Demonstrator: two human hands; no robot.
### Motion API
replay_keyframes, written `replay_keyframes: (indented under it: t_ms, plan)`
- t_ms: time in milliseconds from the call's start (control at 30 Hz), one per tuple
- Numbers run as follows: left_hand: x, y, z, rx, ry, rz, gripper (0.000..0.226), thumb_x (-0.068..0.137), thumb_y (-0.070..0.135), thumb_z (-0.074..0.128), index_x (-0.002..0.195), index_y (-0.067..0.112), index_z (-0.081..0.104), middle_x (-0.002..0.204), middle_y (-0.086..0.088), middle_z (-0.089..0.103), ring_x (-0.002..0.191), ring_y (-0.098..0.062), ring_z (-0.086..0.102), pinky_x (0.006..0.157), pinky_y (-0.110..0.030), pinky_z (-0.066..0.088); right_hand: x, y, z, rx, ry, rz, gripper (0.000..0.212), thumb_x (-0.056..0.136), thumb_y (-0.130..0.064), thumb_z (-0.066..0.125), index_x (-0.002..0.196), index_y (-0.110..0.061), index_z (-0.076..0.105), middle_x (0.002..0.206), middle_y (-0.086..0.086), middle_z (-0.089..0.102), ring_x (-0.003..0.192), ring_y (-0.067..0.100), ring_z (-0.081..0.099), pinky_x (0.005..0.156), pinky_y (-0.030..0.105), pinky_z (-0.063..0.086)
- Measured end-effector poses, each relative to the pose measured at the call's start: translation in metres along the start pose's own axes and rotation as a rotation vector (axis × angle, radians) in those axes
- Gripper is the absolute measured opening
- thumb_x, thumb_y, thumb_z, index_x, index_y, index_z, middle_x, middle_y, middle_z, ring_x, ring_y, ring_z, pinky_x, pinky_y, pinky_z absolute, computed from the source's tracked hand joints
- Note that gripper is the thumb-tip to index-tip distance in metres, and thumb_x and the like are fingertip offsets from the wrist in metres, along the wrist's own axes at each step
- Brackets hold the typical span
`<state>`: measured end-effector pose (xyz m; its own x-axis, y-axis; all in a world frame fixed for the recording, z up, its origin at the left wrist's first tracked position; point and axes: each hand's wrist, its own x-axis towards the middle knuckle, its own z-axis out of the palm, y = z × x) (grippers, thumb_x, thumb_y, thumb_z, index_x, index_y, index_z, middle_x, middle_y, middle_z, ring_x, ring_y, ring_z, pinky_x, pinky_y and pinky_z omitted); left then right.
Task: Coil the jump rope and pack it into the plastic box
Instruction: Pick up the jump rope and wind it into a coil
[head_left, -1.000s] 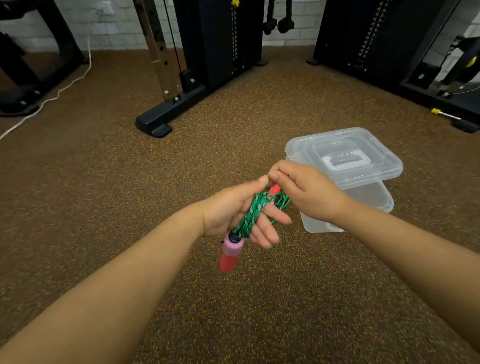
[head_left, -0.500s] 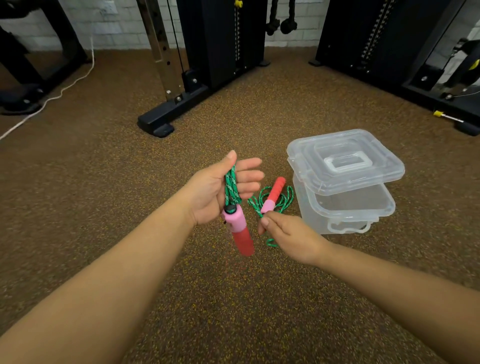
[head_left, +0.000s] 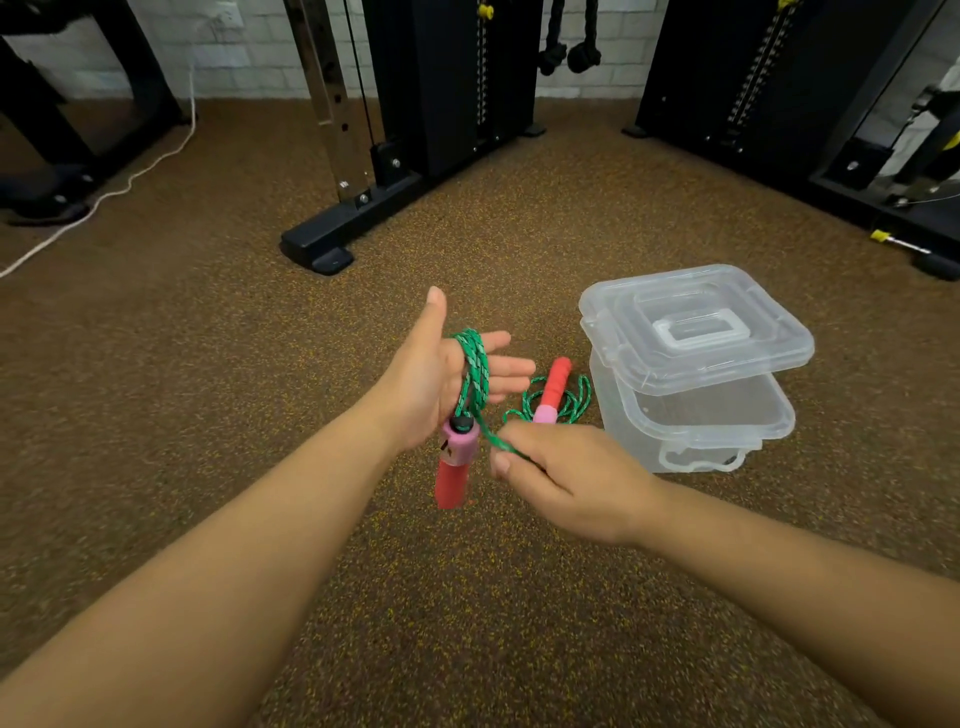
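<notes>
The green jump rope (head_left: 475, 371) is looped several times around the palm of my left hand (head_left: 441, 374), whose fingers are spread flat. One pink-and-red handle (head_left: 454, 462) hangs below that hand. My right hand (head_left: 566, 478) pinches a strand of the rope just right of the hanging handle. The second pink-and-red handle (head_left: 553, 389) lies on the floor among loose green rope, between my hands and the clear plastic box (head_left: 696, 415). The box's clear lid (head_left: 696, 325) rests askew on top, leaving the near part uncovered.
The floor is brown speckled rubber. A black cable-machine base (head_left: 332, 244) stands behind my hands, with another black machine (head_left: 779, 104) at the back right. A white cord (head_left: 104, 192) trails across the floor at the left. A yellow-tipped pin (head_left: 893, 241) lies far right.
My left hand turned palm-up and spread out with the rope coils on it. My right hand dropped from above the coils to below them, and now pulls a strand there.
</notes>
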<state>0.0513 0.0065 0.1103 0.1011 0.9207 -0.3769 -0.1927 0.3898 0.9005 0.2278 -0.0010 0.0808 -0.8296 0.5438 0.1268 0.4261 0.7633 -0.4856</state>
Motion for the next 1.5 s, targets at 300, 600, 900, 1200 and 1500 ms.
replay_keyframes:
  t_ms: [300,600,900,1200,1500]
  plan:
    - [-0.011,-0.001,0.010,0.327,-0.264,-0.115,0.106,0.081,0.071,-0.014,0.104,0.007,0.066,0.101,-0.028,0.069,0.092,-0.032,0.068,0.086,-0.034,0.051,0.026,0.022,-0.048,0.098,0.248,0.046,0.014,0.093,-0.042,0.040,0.087,-0.033,0.048,0.074,-0.015,0.057,0.071,0.008,0.056,0.069,0.039,0.048]
    - [-0.012,-0.003,0.013,0.155,-0.359,-0.035,0.032,0.092,0.032,0.042,0.097,0.009,0.065,0.053,0.001,0.062,0.048,-0.013,0.059,0.056,-0.023,0.049,0.022,0.050,-0.020,0.455,0.195,0.272,0.025,0.099,-0.029,0.043,0.079,-0.020,0.056,0.066,0.002,0.053,0.061,0.008,0.048,0.060,0.029,0.042]
    - [-0.002,0.007,0.006,-0.276,-0.085,0.067,0.037,0.099,0.041,0.034,0.068,0.023,0.043,0.039,0.010,0.031,0.035,-0.005,0.028,0.050,-0.023,0.030,0.003,0.052,0.015,0.654,0.160,0.394,0.031,0.101,-0.028,0.037,0.077,-0.022,0.056,0.056,-0.003,0.039,0.048,0.007,0.036,0.051,0.027,0.032]
    - [-0.001,0.014,-0.008,-0.327,0.000,0.097,0.038,0.098,0.038,0.035,0.063,0.024,0.041,0.037,0.011,0.028,0.033,-0.006,0.024,0.046,-0.023,0.027,-0.003,0.052,-0.010,1.502,0.050,0.589,0.023,0.092,-0.028,0.043,0.086,-0.012,0.059,0.052,0.000,0.045,0.049,0.016,0.049,0.073,0.037,0.047]
    - [0.000,0.019,-0.007,-0.360,0.068,0.124,0.038,0.098,0.039,0.036,0.063,0.024,0.041,0.038,0.010,0.028,0.034,-0.006,0.024,0.042,-0.020,0.032,-0.023,0.054,0.016,0.415,0.145,0.302,0.026,0.099,-0.034,0.041,0.083,-0.024,0.058,0.068,-0.005,0.049,0.060,0.004,0.043,0.061,0.022,0.037]
